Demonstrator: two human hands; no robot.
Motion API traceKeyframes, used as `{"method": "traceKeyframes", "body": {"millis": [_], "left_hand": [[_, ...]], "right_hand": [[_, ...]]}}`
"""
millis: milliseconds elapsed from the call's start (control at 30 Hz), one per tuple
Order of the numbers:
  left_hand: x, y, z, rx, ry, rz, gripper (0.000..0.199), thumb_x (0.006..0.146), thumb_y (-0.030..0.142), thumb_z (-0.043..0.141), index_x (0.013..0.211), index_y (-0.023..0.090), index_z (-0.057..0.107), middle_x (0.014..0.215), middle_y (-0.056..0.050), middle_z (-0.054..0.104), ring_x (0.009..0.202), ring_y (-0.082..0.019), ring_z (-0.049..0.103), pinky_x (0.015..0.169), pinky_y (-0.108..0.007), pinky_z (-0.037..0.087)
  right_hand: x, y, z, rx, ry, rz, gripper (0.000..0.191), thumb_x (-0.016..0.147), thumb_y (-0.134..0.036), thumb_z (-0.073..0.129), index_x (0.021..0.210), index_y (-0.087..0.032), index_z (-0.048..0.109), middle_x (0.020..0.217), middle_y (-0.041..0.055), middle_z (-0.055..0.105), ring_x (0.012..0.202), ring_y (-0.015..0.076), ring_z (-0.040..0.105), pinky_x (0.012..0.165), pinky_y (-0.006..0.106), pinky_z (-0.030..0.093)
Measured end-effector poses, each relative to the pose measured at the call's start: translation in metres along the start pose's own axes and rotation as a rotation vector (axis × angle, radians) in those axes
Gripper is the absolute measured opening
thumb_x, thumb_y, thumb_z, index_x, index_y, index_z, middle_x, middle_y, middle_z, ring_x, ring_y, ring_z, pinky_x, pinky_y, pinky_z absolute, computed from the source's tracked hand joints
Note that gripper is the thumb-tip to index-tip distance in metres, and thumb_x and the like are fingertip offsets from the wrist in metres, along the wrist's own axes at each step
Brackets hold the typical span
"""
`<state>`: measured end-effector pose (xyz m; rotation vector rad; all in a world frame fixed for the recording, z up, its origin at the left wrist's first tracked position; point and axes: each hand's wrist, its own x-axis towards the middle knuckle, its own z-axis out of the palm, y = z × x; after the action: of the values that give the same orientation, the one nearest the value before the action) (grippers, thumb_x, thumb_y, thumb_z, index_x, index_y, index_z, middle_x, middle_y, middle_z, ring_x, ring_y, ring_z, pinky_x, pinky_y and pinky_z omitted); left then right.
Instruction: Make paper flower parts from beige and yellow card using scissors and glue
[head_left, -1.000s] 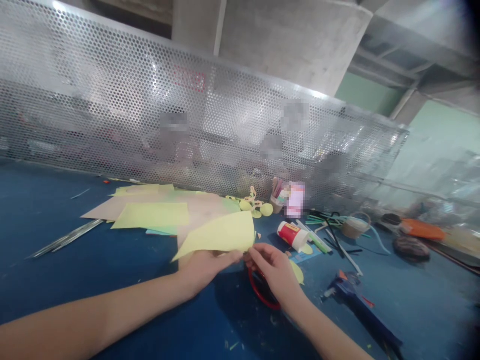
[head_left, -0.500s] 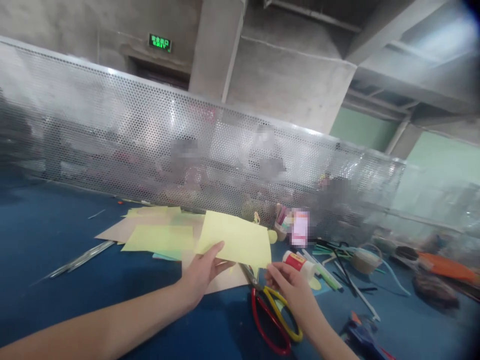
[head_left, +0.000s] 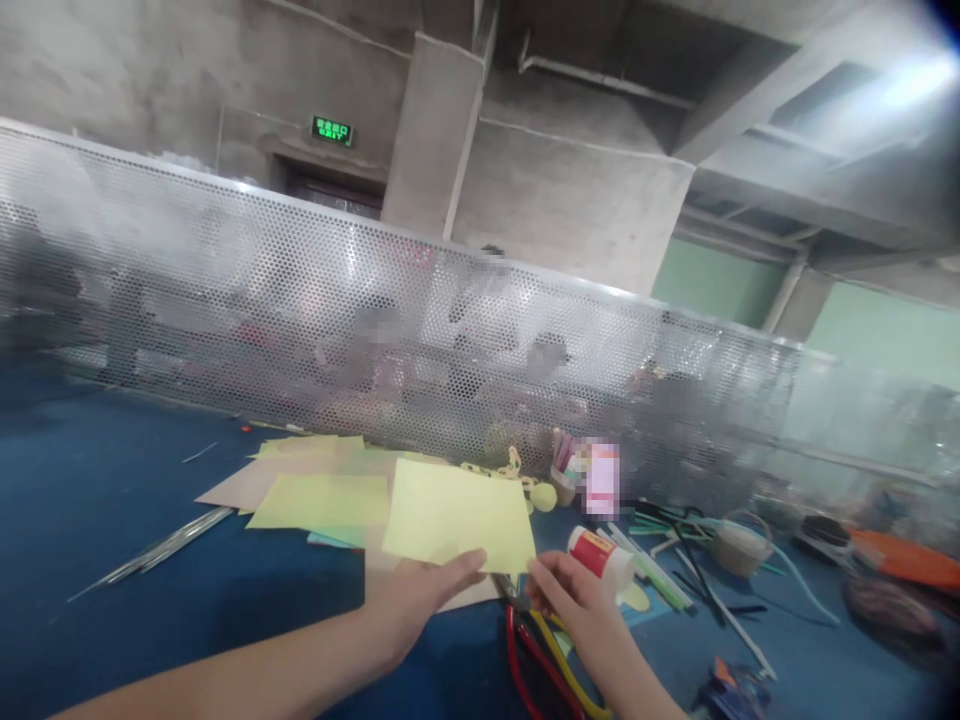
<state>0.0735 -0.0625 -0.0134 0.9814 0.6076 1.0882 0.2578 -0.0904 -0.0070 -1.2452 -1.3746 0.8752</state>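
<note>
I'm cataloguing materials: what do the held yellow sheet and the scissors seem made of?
Yellow sheet: probably paper or thin card, matte, without shine. Scissors: grey blades, likely dull metal; red and yellow handles look smooth, perhaps plastic-coated.

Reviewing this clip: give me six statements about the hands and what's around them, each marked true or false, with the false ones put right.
1. The left hand holds a yellow sheet. True.
2. The scissors have two blue handles. False: one handle is red, the other yellow.
3. The right hand is at the near right corner of the yellow sheet. True.
4. The white bottle with a red label stands upright. False: it lies on its side.
5. A lit green exit sign shows in the background. True.
6. The silver rods lie right of the white bottle. False: they are well to its left.
</note>
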Motion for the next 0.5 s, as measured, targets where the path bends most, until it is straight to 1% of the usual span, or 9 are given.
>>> {"method": "traceKeyframes", "body": {"millis": [67,167,267,333,500], "left_hand": [[-0.002,-0.006,0.000,0.009,-0.029,-0.005,0.033,0.064,0.037,0.072,0.088,0.013,0.070,0.107,-0.013,0.065,0.107,-0.029,0.056,0.098,-0.039,0.039],[-0.002,-0.015,-0.001,-0.020,-0.069,-0.016,0.033,0.068,0.038,0.069,0.090,0.014,0.070,0.109,-0.012,0.064,0.102,-0.027,0.059,0.097,-0.040,0.041],[-0.002,-0.022,-0.002,-0.014,-0.087,-0.030,0.036,0.070,0.041,0.067,0.092,0.012,0.069,0.104,-0.013,0.066,0.097,-0.027,0.062,0.096,-0.041,0.042],[-0.003,-0.024,-0.003,0.002,-0.086,-0.038,0.039,0.070,0.043,0.067,0.093,0.011,0.069,0.100,-0.014,0.068,0.096,-0.027,0.063,0.095,-0.041,0.042],[-0.005,-0.027,-0.003,0.035,-0.028,-0.078,0.043,0.066,0.045,0.070,0.090,0.010,0.069,0.094,-0.013,0.069,0.090,-0.027,0.065,0.091,-0.040,0.046]], "right_hand": [[-0.003,0.001,0.002,-0.029,-0.043,-0.025,0.029,0.075,-0.047,0.059,0.067,-0.018,0.058,0.059,-0.0002,0.058,0.057,0.0150,0.053,0.056,0.025,0.041],[-0.005,0.005,0.003,-0.060,-0.090,-0.056,0.026,0.079,-0.044,0.056,0.070,-0.019,0.060,0.062,0.0004,0.060,0.059,0.0158,0.055,0.058,0.026,0.042],[-0.004,0.010,0.003,-0.046,-0.107,-0.042,0.025,0.079,-0.043,0.055,0.078,-0.019,0.063,0.065,0.0016,0.063,0.064,0.0178,0.057,0.060,0.027,0.043],[-0.004,0.011,0.004,-0.034,-0.116,-0.028,0.026,0.079,-0.043,0.055,0.082,-0.019,0.064,0.067,0.0023,0.064,0.066,0.0186,0.058,0.061,0.027,0.044],[-0.004,0.010,0.007,-0.027,-0.125,-0.003,0.030,0.078,-0.046,0.056,0.081,-0.017,0.066,0.068,0.0033,0.064,0.065,0.0186,0.058,0.061,0.027,0.044]]}}
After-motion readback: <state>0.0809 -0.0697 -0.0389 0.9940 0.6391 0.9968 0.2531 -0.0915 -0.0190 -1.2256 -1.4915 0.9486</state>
